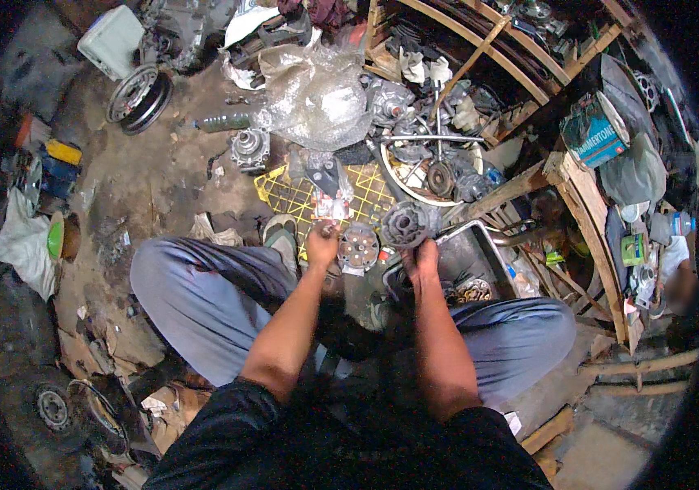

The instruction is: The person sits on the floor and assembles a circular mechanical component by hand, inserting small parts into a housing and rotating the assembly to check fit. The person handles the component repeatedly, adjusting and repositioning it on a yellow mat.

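My right hand (423,261) grips a round grey metal housing (406,224) by its near edge, holding it above the corner of a dark metal tray. The housing has a ribbed, hollowed face turned up. My left hand (322,247) is closed, its fingertips pinched together; whatever they hold is too small to make out. Between the two hands is a round metal plate (359,247) with several holes. Just beyond my left hand, a small red-and-white packet (332,206) lies on a yellow plastic grid (374,184).
The dark tray (492,245) stands at my right knee with metal parts in it. Ahead are bubble wrap (321,98), a gear-like casting (250,149) and a green bottle (225,122). Wooden framing (586,212) and a blue paint tin (594,135) rise at right; a wheel rim (138,98) lies far left.
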{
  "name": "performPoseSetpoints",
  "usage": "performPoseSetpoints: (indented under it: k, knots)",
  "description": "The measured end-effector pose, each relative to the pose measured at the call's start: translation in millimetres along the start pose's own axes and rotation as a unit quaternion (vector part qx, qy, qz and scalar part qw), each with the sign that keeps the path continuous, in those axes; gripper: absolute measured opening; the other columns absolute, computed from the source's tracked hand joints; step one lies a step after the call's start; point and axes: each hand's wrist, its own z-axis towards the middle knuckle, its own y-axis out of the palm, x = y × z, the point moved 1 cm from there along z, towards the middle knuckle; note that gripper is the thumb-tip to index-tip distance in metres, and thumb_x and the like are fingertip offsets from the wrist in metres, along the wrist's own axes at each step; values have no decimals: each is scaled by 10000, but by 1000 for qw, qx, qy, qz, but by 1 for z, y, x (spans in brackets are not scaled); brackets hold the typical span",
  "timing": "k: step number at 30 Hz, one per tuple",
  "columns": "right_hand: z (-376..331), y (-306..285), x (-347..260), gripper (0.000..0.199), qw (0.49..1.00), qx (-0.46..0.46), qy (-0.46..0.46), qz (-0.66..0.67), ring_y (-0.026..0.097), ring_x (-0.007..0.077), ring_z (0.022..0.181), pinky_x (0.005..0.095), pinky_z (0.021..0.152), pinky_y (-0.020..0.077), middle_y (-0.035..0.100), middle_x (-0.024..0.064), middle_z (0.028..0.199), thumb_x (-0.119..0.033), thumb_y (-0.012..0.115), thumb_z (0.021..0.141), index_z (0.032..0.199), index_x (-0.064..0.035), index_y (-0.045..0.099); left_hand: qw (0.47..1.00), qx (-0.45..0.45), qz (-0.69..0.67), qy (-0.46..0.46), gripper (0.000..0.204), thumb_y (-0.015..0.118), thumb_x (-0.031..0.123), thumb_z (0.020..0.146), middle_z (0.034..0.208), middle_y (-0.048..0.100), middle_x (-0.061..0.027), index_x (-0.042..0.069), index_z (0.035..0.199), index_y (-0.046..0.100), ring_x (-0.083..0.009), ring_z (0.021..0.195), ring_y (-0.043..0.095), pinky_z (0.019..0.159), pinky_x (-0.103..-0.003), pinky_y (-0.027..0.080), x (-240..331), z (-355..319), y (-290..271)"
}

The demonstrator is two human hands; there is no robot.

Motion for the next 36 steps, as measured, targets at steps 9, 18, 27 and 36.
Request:
performPoseSetpoints:
  k: [9,18,27,36]
  knots:
    - [-61,100,-11,142,790,-186,-243,-531,589,160,757,304,695,471,638,62,818,0,571,850,951,-21,669,936,-272,-144,-171,538,667,363,859,973,634,-177,-100,1113,565,-232,750,670,542,-327,566,111,7,-47]
    - [-58,116,-15,308,811,-127,-321,-473,577,271,1055,359,935,427,619,151,1102,-150,685,820,1096,-27,628,912,-209,-315,-159,416,649,46,849,1067,626,-175,-44,1223,490,-246,920,643,752,-353,576,105,7,-43]
    - [-64,136,-29,590,848,-117,-193,-479,535,256,1135,355,969,418,558,187,1246,-241,728,804,1293,-5,497,896,-241,-341,-152,443,649,64,855,1135,590,-190,-63,1237,464,-255,951,628,747,-348,579,87,13,-31]
    - [-33,70,17,605,802,-135,-82,-576,544,207,1118,317,962,407,589,134,1230,-173,710,805,1353,-75,474,948,-203,-163,-181,240,707,36,804,758,651,-125,-114,966,614,-176,611,629,481,-292,510,53,-1,-33]
